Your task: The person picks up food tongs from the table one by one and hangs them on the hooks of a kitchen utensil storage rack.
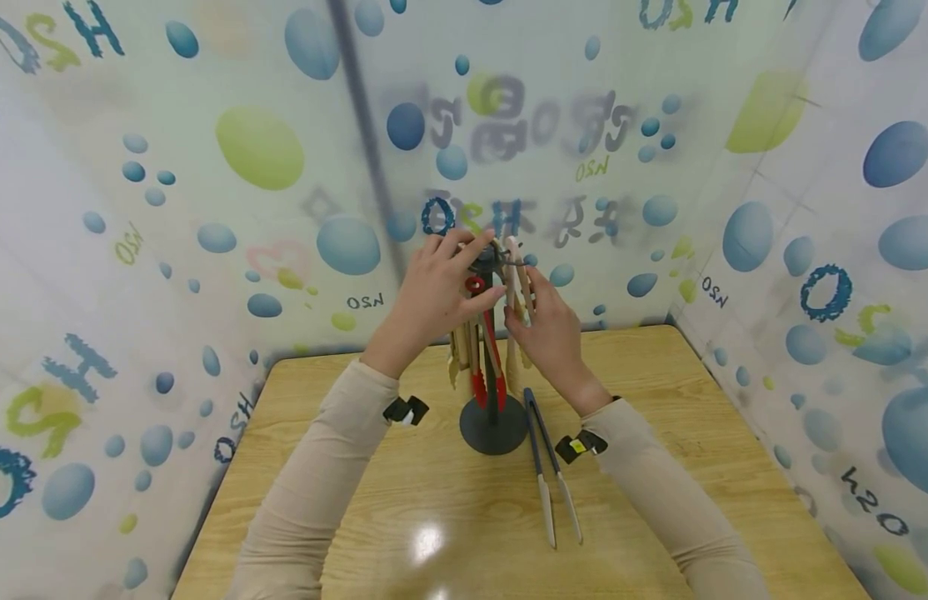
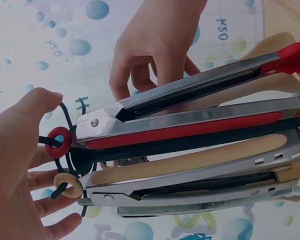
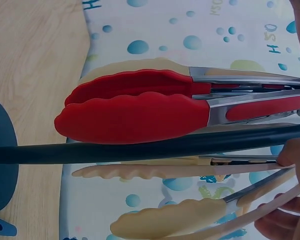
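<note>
A dark upright rack (image 1: 473,433) with a round base and hooks at its top holds several hanging tongs. My left hand (image 1: 430,292) is at the top of the rack, its fingers spread around the hooks, with the thumb by a hook's tip in the left wrist view. My right hand (image 1: 550,333) grips pale tongs (image 3: 175,217) by their upper part, on the rack's right side. Red-tipped tongs (image 3: 135,117) hang by a red ring (image 2: 65,134) on a hook near my left hand. Beside them, tongs with a beige grip (image 2: 190,160) hang by a beige ring.
Blue-handled tongs (image 1: 536,450) with whitish tips lie spread on the wooden table (image 1: 404,500), right of the rack's base and below my right wrist. A patterned curtain (image 1: 321,167) stands close behind the table and along both sides.
</note>
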Demonstrator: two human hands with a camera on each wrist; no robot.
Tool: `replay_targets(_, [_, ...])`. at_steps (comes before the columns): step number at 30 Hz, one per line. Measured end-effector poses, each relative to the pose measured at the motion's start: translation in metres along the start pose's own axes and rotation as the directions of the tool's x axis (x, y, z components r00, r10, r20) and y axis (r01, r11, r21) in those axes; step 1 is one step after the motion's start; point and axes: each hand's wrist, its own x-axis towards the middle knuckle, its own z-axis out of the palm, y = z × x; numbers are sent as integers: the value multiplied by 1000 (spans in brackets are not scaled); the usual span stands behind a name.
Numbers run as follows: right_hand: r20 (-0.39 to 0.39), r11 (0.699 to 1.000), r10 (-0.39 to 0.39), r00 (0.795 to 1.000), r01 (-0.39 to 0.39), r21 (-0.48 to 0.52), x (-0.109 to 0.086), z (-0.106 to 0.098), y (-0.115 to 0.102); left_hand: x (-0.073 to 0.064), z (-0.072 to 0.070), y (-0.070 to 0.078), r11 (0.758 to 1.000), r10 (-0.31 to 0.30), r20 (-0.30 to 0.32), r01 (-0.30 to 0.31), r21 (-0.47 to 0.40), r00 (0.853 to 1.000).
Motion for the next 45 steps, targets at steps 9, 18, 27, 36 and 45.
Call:
replay_targets(9, [31,1000,31,999,-31,3,3,1,0,1,-1,1,1000,-19,25,19,-8,1000])
replay_targets(18, [156,975,175,972,-193,108,-11,-10,10,1,-2,1,999,-12,32,13,-29,999])
replay_targets(27, [380,843,428,820,-514,158,-91,-17,53,3,-4,2,1000,-11,57,12,-26,998])
replay_targets(36, [628,811,515,583,-570,-136,-164,19,73,2,-8,4,1000,-16,88,15,16,996])
replay_targets(45, [620,855,496,608,-466,-228,-185,47,69,2,-7,5,999,-9,62,7,36,998])
